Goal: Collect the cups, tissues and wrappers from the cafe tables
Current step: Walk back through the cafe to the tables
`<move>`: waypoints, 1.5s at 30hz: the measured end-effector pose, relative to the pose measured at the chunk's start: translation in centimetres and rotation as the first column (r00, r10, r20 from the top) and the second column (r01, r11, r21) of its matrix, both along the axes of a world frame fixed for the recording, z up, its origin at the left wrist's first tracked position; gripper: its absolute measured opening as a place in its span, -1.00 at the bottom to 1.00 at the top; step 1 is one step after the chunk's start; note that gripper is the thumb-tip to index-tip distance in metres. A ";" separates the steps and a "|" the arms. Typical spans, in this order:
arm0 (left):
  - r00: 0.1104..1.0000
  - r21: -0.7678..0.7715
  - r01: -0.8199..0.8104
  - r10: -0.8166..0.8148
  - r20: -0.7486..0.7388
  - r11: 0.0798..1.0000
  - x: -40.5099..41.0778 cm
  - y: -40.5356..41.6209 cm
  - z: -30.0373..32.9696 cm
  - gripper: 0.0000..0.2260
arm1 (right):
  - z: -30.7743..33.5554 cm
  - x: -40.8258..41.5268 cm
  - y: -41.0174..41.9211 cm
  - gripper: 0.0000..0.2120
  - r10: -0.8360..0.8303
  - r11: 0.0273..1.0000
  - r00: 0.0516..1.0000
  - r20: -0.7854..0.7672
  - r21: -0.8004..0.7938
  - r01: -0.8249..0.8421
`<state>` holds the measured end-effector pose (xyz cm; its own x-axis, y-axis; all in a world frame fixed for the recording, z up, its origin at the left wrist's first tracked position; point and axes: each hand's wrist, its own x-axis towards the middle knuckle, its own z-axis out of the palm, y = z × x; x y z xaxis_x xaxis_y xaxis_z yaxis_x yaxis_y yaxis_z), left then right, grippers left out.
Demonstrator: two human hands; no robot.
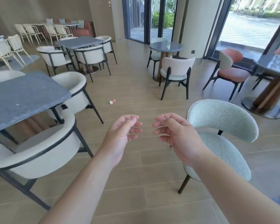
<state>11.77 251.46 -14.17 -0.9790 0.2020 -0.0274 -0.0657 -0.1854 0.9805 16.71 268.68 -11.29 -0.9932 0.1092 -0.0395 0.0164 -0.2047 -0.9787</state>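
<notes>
A small red and white paper cup (112, 101) lies on its side on the wooden floor, beyond my hands and a little to the left. My left hand (124, 135) and my right hand (173, 133) hover side by side in front of me above the floor. Their fingers are loosely curled toward each other and hold nothing. Neither hand touches the cup. No tissues or wrappers show on the table tops that I can see.
A grey square table (23, 97) with white armchairs (44, 149) stands at my left. A pale green chair (221, 126) is close on my right. Farther off are a round table (166, 46), a second round table (275, 65) with an orange chair (231, 68), and glass doors.
</notes>
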 end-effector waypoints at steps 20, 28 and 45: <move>0.995 -0.034 -0.104 0.103 -0.014 0.994 -30.3 0.6 -0.2 -0.85 | -1.9 -32.8 2.6 -0.83 0.050 0.996 0.999 -0.001 -0.079 -0.050; 0.981 -0.070 -0.185 0.188 0.045 0.980 -47.2 5.4 0.6 -0.88 | -2.4 -50.3 6.6 -0.85 0.168 0.982 0.986 0.021 -0.086 -0.166; 0.973 -0.038 -0.211 0.214 0.082 0.977 -72.1 7.1 -2.2 -0.91 | -4.3 -75.5 9.2 -0.84 0.207 0.977 0.975 0.082 -0.071 -0.202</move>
